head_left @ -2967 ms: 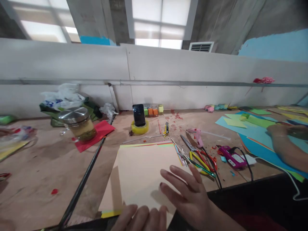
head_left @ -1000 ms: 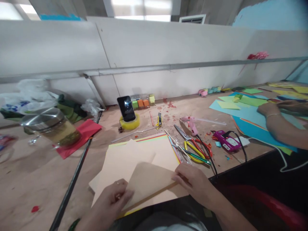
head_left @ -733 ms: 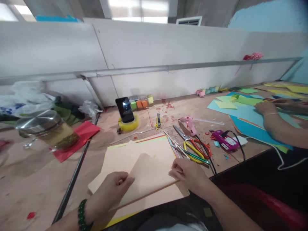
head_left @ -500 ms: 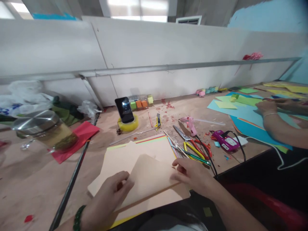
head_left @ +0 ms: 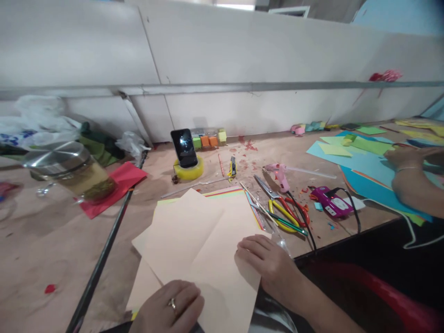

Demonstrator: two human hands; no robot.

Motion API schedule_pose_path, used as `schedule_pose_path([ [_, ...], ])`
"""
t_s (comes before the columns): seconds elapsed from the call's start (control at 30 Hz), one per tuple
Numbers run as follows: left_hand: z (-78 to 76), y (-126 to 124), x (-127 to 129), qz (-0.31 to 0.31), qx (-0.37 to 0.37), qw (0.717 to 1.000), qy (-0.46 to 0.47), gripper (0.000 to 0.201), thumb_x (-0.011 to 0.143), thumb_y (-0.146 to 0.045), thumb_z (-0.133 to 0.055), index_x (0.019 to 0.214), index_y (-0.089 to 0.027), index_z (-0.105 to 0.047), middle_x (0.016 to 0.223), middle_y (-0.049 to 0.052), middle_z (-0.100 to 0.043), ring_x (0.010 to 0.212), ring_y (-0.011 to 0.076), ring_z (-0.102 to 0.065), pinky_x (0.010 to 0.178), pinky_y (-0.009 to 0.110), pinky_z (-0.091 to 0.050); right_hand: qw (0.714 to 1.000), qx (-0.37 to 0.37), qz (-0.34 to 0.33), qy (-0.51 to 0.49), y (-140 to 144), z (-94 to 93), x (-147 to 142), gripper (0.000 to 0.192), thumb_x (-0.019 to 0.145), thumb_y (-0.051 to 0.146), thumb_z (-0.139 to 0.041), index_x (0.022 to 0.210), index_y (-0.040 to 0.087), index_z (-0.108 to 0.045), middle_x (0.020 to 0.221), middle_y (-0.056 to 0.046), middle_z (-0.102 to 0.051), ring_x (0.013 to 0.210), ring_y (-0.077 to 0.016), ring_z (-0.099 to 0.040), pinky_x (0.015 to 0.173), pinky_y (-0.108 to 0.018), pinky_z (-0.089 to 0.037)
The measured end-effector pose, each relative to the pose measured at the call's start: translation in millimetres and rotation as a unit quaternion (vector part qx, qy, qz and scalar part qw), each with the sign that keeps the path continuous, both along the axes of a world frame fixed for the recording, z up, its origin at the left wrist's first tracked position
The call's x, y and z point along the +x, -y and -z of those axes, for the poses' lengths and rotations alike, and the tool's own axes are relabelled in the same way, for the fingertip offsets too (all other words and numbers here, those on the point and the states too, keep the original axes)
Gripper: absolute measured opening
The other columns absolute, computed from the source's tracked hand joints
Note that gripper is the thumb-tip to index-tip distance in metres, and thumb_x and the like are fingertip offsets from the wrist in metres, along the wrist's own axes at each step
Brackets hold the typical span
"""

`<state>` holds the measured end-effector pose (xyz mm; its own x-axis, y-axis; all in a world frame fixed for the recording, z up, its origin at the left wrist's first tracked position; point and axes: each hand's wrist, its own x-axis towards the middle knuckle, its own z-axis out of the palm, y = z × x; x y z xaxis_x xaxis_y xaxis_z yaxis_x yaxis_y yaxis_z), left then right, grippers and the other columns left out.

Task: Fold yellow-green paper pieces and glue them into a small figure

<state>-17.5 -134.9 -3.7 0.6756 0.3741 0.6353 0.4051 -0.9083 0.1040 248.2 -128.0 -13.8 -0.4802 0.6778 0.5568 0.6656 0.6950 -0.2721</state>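
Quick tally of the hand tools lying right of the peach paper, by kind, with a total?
Scissors: 2, yellow-handled scissors and red-handled scissors
Glue guns: 2, pink glue gun and purple glue gun
Utility knife: 1, yellow utility knife
Total: 5

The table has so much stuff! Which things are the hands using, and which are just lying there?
In use: peach paper sheet, left hand, right hand.

Lying about: scissors, glue gun, phone, tape roll, jar, red paper.
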Motion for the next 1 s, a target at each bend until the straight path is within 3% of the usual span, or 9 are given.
schedule_pose_path([
  [0.17, 12.5, 6.5, -4.1, -0.035, 0.020, 0.997, -0.063, 0.030, 0.091, -0.008, -0.040, 0.109, -0.013, -0.063, 0.091, 0.010, -0.074, 0.087, 0.0200, -0.069, 0.080, 0.029, -0.058, 0.999, -0.006, -0.037, -0.007, 2.7, -7.6, -5.8, 0.022, 0.084, 0.002, -0.044, 0.088, 0.015, -0.062, 0.086, -0.007, -0.070, 0.084, -0.0192, -0.061, 0.075, -0.033, -0.052],
  [0.3, 18.8, 16.9, -13.6, -0.089, -0.050, 0.994, 0.025, 0.034, 0.094, -0.014, -0.037, 0.114, -0.020, -0.063, 0.096, 0.009, -0.075, 0.091, 0.0185, -0.071, 0.083, 0.026, -0.058, 0.999, 0.017, -0.033, 0.000, 8.1, -22.8, 8.2, 0.021, 0.087, 0.008, -0.046, 0.099, 0.016, -0.061, 0.088, -0.006, -0.071, 0.086, -0.0197, -0.063, 0.085, -0.040, -0.050],
  [0.5, -3.4, 1.3, -18.7, -0.260, -0.314, 0.909, 0.086, 0.035, 0.090, -0.044, -0.047, 0.072, -0.022, -0.068, 0.062, 0.003, -0.073, 0.060, 0.0197, -0.071, 0.052, 0.021, -0.056, 0.976, 0.075, 0.182, -0.090, -4.1, -32.4, 32.5, 0.041, 0.089, 0.026, -0.058, 0.128, 0.022, -0.048, 0.112, -0.011, -0.064, 0.103, -0.0241, -0.062, 0.086, -0.039, -0.053],
  [0.6, -11.4, -13.0, -20.1, -0.327, -0.358, 0.872, 0.071, 0.045, 0.086, -0.052, -0.041, 0.063, -0.020, -0.063, 0.057, 0.004, -0.070, 0.052, 0.0213, -0.067, 0.043, 0.024, -0.052, 0.979, 0.125, 0.133, -0.088, -7.8, -28.7, 15.3, 0.037, 0.087, 0.012, -0.056, 0.122, 0.024, -0.053, 0.107, -0.010, -0.064, 0.102, -0.0231, -0.061, 0.087, -0.039, -0.053],
  [0.67, -9.5, -18.0, -24.1, -0.368, -0.347, 0.862, 0.032, 0.043, 0.084, -0.052, -0.039, 0.072, -0.019, -0.064, 0.057, 0.004, -0.069, 0.048, 0.0214, -0.064, 0.042, 0.027, -0.049, 0.993, 0.092, 0.059, -0.039, -10.0, -23.7, 0.0, 0.031, 0.086, 0.010, -0.054, 0.115, 0.022, -0.057, 0.107, -0.011, -0.064, 0.102, -0.0229, -0.061, 0.086, -0.039, -0.054],
  [0.73, -5.1, -19.4, -30.0, -0.421, -0.295, 0.858, -0.023, 0.046, 0.085, -0.050, -0.037, 0.095, -0.015, -0.065, 0.061, 0.005, -0.069, 0.048, 0.0232, -0.063, 0.043, 0.030, -0.049, 0.998, 0.029, 0.054, 0.010, -14.8, -17.7, -9.7, 0.030, 0.086, 0.014, -0.055, 0.116, 0.017, -0.057, 0.115, -0.016, -0.061, 0.106, -0.0259, -0.059, 0.085, -0.041, -0.055],
  [0.83, -0.5, -17.4, -36.2, -0.473, -0.126, 0.869, -0.076, 0.061, 0.090, -0.048, -0.032, 0.129, -0.004, -0.047, 0.095, 0.020, -0.070, 0.081, 0.0335, -0.068, 0.064, 0.041, -0.053, 0.993, -0.054, 0.081, 0.072, -24.9, -12.2, -11.0, 0.034, 0.085, 0.015, -0.056, 0.119, 0.016, -0.056, 0.122, -0.019, -0.058, 0.112, -0.0285, -0.057, 0.084, -0.044, -0.055],
  [0.9, -0.1, -13.6, -34.4, -0.451, -0.012, 0.888, -0.085, 0.061, 0.092, -0.043, -0.034, 0.137, -0.002, -0.039, 0.121, 0.028, -0.059, 0.109, 0.0385, -0.059, 0.086, 0.049, -0.046, 0.990, -0.061, 0.077, 0.106, -29.3, -12.7, -10.1, 0.032, 0.086, 0.013, -0.055, 0.117, 0.018, -0.058, 0.126, -0.018, -0.057, 0.118, -0.0296, -0.054, 0.089, -0.046, -0.052],
  [1.0, 0.1, -6.2, -21.9, -0.322, 0.044, 0.939, -0.114, 0.049, 0.093, -0.034, -0.041, 0.138, -0.016, -0.044, 0.132, 0.018, -0.056, 0.120, 0.0307, -0.052, 0.108, 0.047, -0.026, 0.987, -0.052, 0.018, 0.152, -29.4, -16.3, -18.3, 0.030, 0.088, 0.015, -0.055, 0.118, 0.020, -0.058, 0.133, -0.016, -0.054, 0.125, -0.0292, -0.048, 0.098, -0.048, -0.046],
])
